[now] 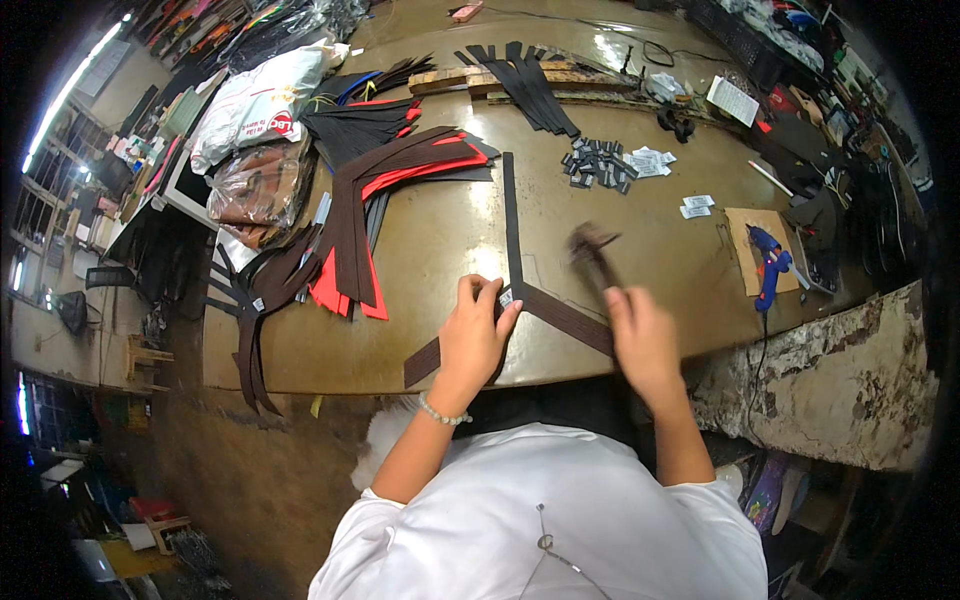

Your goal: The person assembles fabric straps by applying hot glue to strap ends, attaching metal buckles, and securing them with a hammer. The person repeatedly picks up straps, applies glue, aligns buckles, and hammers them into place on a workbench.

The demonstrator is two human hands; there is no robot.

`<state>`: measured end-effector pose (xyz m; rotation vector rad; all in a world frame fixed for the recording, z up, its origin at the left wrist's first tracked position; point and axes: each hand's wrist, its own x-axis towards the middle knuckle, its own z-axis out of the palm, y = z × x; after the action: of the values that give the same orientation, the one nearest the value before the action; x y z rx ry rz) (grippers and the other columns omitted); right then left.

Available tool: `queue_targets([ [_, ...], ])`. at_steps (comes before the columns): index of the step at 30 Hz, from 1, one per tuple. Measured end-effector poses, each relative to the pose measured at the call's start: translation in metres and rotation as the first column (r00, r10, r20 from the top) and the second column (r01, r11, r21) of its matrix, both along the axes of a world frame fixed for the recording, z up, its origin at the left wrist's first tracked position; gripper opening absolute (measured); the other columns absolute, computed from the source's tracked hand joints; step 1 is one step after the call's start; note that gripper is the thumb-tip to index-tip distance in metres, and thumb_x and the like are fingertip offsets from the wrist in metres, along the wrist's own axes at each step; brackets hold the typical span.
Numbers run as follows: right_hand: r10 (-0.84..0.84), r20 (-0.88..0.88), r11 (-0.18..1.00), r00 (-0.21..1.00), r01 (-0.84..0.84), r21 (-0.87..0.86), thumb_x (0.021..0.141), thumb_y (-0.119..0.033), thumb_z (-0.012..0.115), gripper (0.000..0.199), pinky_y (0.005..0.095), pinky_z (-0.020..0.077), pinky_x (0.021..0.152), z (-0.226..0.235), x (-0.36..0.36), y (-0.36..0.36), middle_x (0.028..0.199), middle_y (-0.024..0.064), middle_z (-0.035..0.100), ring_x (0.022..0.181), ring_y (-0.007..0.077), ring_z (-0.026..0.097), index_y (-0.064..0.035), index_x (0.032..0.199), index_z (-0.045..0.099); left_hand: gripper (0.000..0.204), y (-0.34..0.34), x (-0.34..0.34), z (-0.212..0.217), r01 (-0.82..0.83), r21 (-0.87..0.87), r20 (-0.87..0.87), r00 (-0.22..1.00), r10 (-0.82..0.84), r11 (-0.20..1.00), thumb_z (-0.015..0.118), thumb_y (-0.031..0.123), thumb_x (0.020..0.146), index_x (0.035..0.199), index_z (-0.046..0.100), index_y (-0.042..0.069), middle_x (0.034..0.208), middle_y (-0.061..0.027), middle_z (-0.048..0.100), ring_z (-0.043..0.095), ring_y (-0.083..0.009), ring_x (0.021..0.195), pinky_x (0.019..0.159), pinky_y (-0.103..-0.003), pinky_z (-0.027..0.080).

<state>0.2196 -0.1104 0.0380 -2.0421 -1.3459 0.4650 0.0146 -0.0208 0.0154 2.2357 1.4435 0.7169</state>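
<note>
A Y-shaped piece of dark straps lies at the table's near edge, with two brown arms [566,320] spreading to the sides and a narrow black strap [512,215] pointing away from me. Where they meet, a small white label [506,297] shows. My left hand [474,335] pinches the piece at this joint, thumb and fingertips beside the label. Raised to the right of it, my right hand [645,340] is closed round the handle of a hammer [593,245]. Hand and hammer are smeared by motion.
Stacked brown and red strap pieces [355,205] lie to the left, beside finished-looking Y straps [255,290]. Beyond are small black pieces [600,163], white labels [650,161] and black strips [525,90]. At right, a blue glue gun [769,265] rests on cardboard [742,222].
</note>
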Motion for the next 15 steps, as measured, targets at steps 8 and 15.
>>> queue_targets([
  [8,-0.490,0.461,0.851,0.739,0.521,0.068,0.101,-0.045,0.044,0.049,0.0497,0.0495,0.081,-0.035,0.100,0.004,0.105,0.0225,0.066,0.096,0.0413,0.064,0.0005,0.112,0.059,0.024,0.042,-0.010,0.024,0.290,-0.192,0.226,0.943,-0.245,0.937,0.072,0.015,0.083,0.102,0.063,0.002,0.090,-0.0183,0.070,0.067,-0.0360,0.084,0.077,-0.042,0.052],
  [15,-0.353,0.697,0.907,0.624,0.413,0.089,0.100,-0.042,0.049,0.040,0.0458,0.0512,0.072,-0.056,0.112,-0.001,0.094,0.0168,0.066,0.085,0.0366,0.065,-0.0028,0.105,0.056,0.035,0.048,-0.117,0.154,-0.164,0.123,0.472,0.877,0.087,0.979,0.080,0.009,0.079,0.113,0.070,0.004,0.087,-0.0020,0.069,0.061,-0.0062,0.076,0.065,-0.020,0.047],
])
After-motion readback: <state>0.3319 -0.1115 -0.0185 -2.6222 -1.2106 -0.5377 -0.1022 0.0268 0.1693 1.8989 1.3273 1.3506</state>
